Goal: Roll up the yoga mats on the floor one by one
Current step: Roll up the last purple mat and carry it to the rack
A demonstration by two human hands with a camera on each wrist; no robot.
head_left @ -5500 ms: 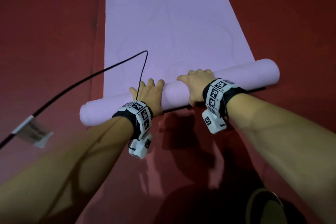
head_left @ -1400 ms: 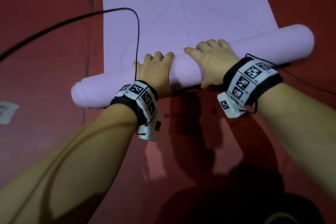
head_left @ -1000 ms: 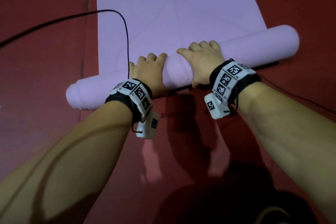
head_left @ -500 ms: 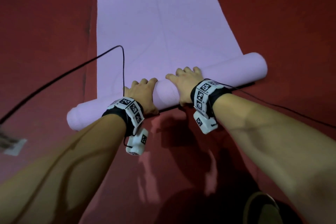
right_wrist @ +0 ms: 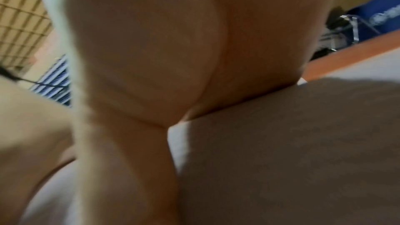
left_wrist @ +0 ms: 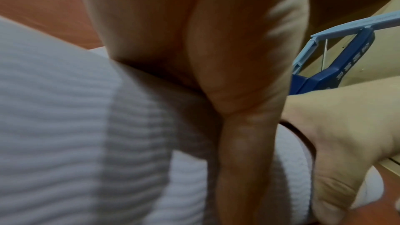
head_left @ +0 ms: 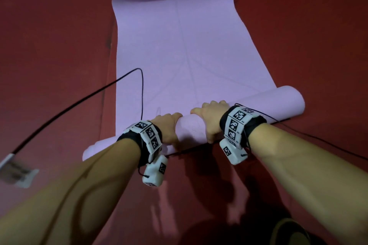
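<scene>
A lilac yoga mat (head_left: pixel 189 45) lies on the red floor, its near part wound into a thick roll (head_left: pixel 278 103) set at a slant. My left hand (head_left: pixel 167 127) and right hand (head_left: pixel 209 119) sit side by side on the middle of the roll, fingers curled over its top. In the left wrist view the palm of the left hand (left_wrist: pixel 194 40) presses the ribbed roll (left_wrist: pixel 65 126), with the right hand (left_wrist: pixel 346 126) beside it. In the right wrist view the right hand (right_wrist: pixel 151 49) lies against the roll (right_wrist: pixel 281 143). The mat's far edge curls up slightly.
A black cable (head_left: pixel 79 103) runs from the left over the mat's left edge to my left wrist, with a white tag (head_left: pixel 16 171) on it. Another thin cable (head_left: pixel 318 141) trails right. Red floor (head_left: pixel 49 36) surrounds the mat. A shoe (head_left: pixel 288 232) shows at bottom right.
The roll has been pushed further along the mat and is thicker than 5.5 s ago. The view has lifted, so the mat's far end shows. Both hands stayed on the roll.
</scene>
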